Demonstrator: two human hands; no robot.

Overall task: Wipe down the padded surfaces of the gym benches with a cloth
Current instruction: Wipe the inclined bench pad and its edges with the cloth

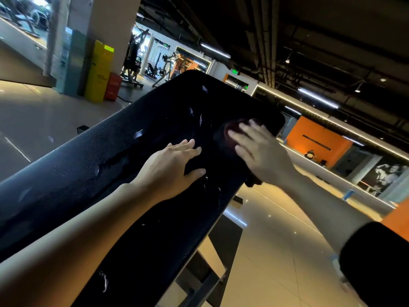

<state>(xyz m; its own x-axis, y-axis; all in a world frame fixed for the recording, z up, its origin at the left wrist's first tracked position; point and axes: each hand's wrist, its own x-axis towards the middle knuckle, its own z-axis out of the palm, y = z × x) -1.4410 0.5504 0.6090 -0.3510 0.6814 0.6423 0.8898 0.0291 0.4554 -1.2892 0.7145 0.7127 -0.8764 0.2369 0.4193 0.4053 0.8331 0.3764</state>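
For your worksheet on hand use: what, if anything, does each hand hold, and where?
Neither grips anything. The left hand rests flat on the black padded bench; the right hand presses a dark reddish cloth from above.

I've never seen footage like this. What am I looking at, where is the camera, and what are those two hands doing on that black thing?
There is only one picture, taken by a wide-angle camera worn on a person's head, looking forward and down; that is why the room looks tilted. No machine is involved: these are a person's bare hands. The long black padded bench surface runs across the view in a gym, its skin worn through in pale patches. The left hand lies on the pad with straight fingers. The right hand presses a dark reddish cloth flat against the pad near its far end; it looks blurred, so it is probably wiping. Neither hand has a closed grip on anything. Behind stand a yellow cabinet and exercise machines.
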